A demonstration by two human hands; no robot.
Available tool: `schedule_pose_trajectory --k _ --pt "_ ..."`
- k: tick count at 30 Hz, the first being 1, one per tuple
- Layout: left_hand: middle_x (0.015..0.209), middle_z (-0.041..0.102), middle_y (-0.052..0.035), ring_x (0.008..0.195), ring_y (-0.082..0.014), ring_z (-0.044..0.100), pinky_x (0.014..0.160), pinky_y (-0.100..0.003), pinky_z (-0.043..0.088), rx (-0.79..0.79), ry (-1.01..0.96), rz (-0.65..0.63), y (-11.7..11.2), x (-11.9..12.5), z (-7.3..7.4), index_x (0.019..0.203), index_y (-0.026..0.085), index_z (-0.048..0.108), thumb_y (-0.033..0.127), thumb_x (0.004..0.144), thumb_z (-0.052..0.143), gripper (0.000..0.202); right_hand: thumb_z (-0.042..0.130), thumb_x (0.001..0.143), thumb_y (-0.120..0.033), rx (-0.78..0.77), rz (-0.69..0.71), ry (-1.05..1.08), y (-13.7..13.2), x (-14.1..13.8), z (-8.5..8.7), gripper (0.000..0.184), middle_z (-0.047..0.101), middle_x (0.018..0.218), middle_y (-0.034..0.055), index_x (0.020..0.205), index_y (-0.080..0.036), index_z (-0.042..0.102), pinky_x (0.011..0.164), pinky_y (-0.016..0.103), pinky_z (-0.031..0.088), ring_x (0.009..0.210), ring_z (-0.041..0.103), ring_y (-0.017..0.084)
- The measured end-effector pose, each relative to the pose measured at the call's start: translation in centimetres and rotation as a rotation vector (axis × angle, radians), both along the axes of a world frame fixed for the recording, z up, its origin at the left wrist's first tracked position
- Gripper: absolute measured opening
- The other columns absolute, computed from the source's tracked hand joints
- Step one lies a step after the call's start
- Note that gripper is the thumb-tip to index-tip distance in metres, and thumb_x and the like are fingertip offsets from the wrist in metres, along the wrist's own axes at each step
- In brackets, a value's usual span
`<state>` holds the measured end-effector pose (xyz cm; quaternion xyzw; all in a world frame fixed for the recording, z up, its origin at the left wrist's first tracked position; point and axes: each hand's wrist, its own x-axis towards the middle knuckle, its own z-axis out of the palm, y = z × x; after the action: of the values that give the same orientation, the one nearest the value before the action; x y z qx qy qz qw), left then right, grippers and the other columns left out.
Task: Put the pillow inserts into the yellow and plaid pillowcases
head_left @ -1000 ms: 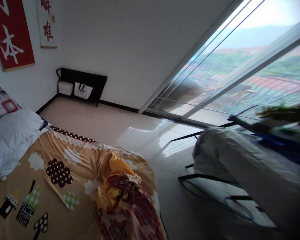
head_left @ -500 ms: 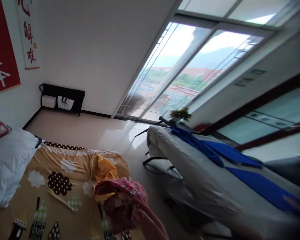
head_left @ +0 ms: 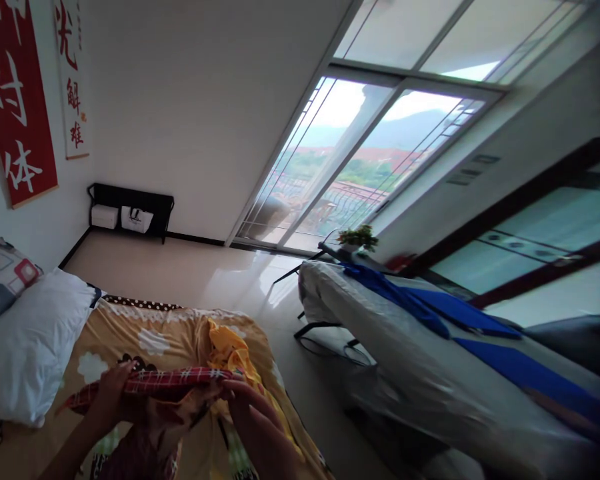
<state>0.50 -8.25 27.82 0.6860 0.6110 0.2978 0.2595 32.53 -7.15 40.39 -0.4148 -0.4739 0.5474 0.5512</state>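
Right now your left hand point(head_left: 111, 393) and your right hand point(head_left: 253, 410) are both closed on the red plaid cloth garment point(head_left: 175, 380), one grip near each end. Its upper edge runs side to side between them, low over the tan cartoon-print bed cover point(head_left: 180, 330). The rest of it hangs toward you. A crumpled yellow cloth point(head_left: 230, 347) lies just beyond your right hand, and the white pillow point(head_left: 30, 340) sits well off to the left.
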Motion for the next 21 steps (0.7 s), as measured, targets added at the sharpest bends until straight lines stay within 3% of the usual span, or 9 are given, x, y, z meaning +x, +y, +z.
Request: schedule_pose_trajectory --k 3,5,8,11,14,18,21 --pt "0.107 0.073 -0.0137 0.101 -0.0290 0.067 0.093 -0.046 0.053 0.133 -0.116 0.161 1.2 -2.0 1.0 0.107 0.019 0.068 0.041 0.086 0.047 0.037 0.074 0.072 -0.043 0.036 -0.069 0.024 0.6 0.6 -0.4 0.028 0.074 0.111 0.0081 0.096 -0.029 0.079 0.093 0.044 0.054 0.109 0.066 0.030" --pt "0.098 0.073 -0.0104 0.093 -0.0250 0.068 0.086 -0.040 0.055 0.220 -0.135 0.126 1.9 -4.0 3.4 0.102 0.020 0.068 0.044 0.090 0.045 0.036 0.078 0.068 -0.042 0.058 -0.114 0.046 1.3 0.7 -1.0 0.032 0.074 0.109 0.0090 0.096 -0.027 0.078 0.091 0.041 0.054 0.107 0.066 0.029" --pt "0.087 0.071 -0.0045 0.083 -0.0193 0.066 0.078 -0.031 0.054 0.303 -0.095 0.015 2.9 -6.0 8.1 0.094 0.021 0.068 0.044 0.092 0.049 0.030 0.081 0.064 -0.041 0.081 -0.182 -0.031 2.2 0.2 -1.7 0.037 0.074 0.101 0.0074 0.096 -0.024 0.074 0.084 0.036 0.053 0.095 0.066 0.024" --pt "0.081 0.068 -0.0014 0.076 -0.0155 0.064 0.071 -0.025 0.051 0.386 -0.023 0.006 3.3 -6.4 12.3 0.089 0.021 0.067 0.041 0.093 0.051 0.026 0.079 0.065 -0.044 0.208 -0.272 -0.339 2.8 -0.9 -2.3 0.035 0.070 0.089 0.0034 0.091 -0.022 0.069 0.076 0.032 0.049 0.082 0.061 0.020" --pt "0.081 0.068 -0.0013 0.075 -0.0149 0.064 0.070 -0.025 0.050 0.536 0.109 0.017 3.2 -6.5 15.6 0.088 0.020 0.066 0.037 0.093 0.053 0.023 0.073 0.070 -0.046 0.396 -0.384 -0.731 3.2 -2.4 -3.1 0.029 0.065 0.080 0.0021 0.084 -0.023 0.065 0.074 0.033 0.044 0.078 0.056 0.021" --pt "0.083 0.067 -0.0045 0.079 -0.0183 0.063 0.072 -0.028 0.048 0.770 0.345 0.073 1.7 -6.3 19.0 0.092 0.018 0.065 0.036 0.095 0.051 0.023 0.061 0.083 -0.042 0.588 -0.474 -1.067 3.3 -4.0 -4.3 0.020 0.066 0.079 0.0023 0.090 -0.023 0.061 0.078 0.036 0.037 0.079 0.056 0.023" --pt "0.084 0.067 -0.0061 0.080 -0.0194 0.060 0.074 -0.031 0.046 0.843 0.451 0.115 0.4 -6.0 20.5 0.095 0.017 0.064 0.036 0.095 0.051 0.023 0.064 0.081 -0.046 0.645 -0.487 -1.180 2.9 -4.8 -4.7 0.031 0.068 0.085 0.0034 0.101 -0.023 0.058 0.080 0.036 0.034 0.083 0.057 0.024"
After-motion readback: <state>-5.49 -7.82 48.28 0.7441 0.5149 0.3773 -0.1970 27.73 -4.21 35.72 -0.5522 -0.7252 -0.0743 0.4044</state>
